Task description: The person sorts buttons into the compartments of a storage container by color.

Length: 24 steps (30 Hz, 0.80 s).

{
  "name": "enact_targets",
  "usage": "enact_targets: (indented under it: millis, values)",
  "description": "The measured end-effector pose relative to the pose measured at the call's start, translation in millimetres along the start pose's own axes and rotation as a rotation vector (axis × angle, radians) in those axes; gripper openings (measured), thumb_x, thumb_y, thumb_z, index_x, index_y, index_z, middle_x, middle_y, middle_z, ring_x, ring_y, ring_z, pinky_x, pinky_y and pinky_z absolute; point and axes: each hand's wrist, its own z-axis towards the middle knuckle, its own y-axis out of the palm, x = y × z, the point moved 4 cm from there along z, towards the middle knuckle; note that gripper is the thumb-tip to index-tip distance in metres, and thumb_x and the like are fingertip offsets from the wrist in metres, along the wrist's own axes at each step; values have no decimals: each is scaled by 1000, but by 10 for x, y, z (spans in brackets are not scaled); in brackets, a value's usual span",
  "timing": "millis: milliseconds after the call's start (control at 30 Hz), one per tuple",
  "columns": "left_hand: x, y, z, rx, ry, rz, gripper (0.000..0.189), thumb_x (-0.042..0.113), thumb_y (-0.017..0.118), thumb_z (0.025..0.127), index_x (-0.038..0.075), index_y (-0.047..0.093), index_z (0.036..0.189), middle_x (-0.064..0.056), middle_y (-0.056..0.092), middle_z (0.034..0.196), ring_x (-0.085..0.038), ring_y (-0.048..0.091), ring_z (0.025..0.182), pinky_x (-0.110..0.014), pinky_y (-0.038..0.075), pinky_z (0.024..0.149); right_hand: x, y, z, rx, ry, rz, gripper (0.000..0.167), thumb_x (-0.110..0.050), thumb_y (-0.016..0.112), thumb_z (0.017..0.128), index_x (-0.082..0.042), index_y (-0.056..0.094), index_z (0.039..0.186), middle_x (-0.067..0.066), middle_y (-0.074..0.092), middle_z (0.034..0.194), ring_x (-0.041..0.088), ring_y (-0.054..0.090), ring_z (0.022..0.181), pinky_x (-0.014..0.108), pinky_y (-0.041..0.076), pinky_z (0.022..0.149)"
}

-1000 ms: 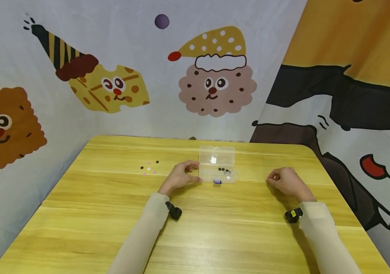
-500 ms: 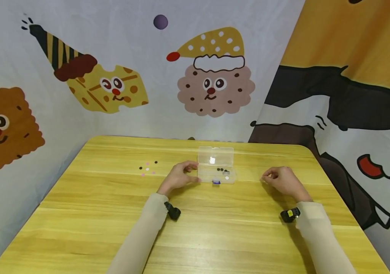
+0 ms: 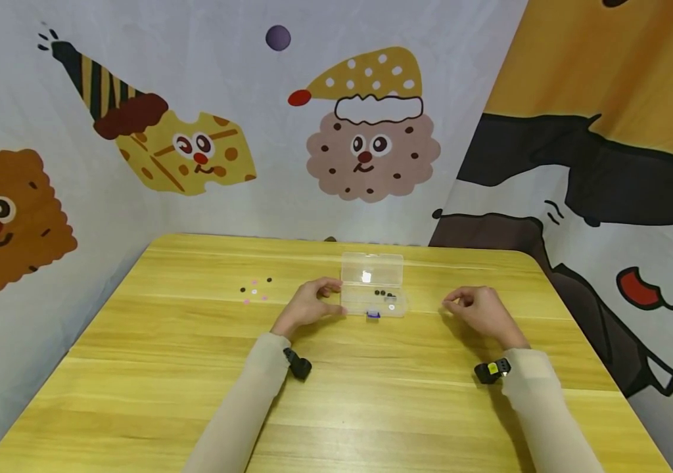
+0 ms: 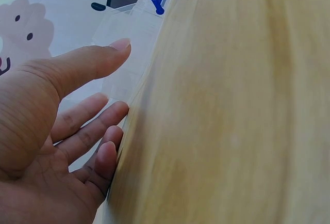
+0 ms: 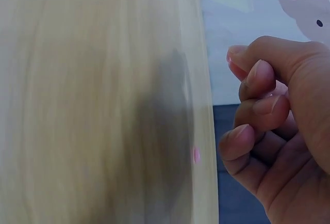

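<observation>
A clear plastic box [image 3: 355,302] lies with its lid [image 3: 388,270] raised and a blue latch [image 3: 374,315] at the front. Several small black pieces [image 3: 382,293] and a white disc [image 3: 392,307] sit in its right part. My left hand [image 3: 308,306] holds the box's left end, thumb at the front corner and fingers by the hinge. To the right of the box, apart from it, my right hand [image 3: 481,313] pinches thumb against index finger. A tiny pink disc [image 5: 229,58] shows at those fingertips, mostly hidden.
Several small pink, black and white discs [image 3: 254,292] lie scattered left of my left hand on the wooden table [image 3: 348,407]. In the right wrist view, another pink disc [image 5: 196,155] rests on the tabletop. A cartoon-printed cloth [image 3: 206,217] hangs behind the table.
My right hand has moved left across the table, nearer the box, still pinching. My left hand stays at the box's left end, and the box has not shifted on the table.
</observation>
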Motion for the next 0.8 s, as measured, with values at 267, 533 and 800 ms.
enact_targets:
  millis: [267,533,800]
  values:
    - [6,8,18,-2,-9,4,62,24,88,82,16,63,138,-2,67,132,-25,57,119,-45,46,108,-124,74,41,-4,13,76,21,-36,73,96,-16,77,98,1,60,71,15,49,59,26,41,55]
    - [-11,14,16,2,-17,11,63,24,88,82,18,62,139,-1,66,133,-25,56,121,-46,46,110,-287,153,105,-9,6,133,20,-37,72,97,-17,76,100,2,60,72,16,48,59,26,42,55]
    - [-23,14,6,1,-17,3,63,25,88,82,19,62,139,0,67,132,-25,56,122,-46,46,110,-450,229,147,-24,-15,188,17,-35,73,96,-19,77,101,3,60,70,15,45,55,26,37,49]
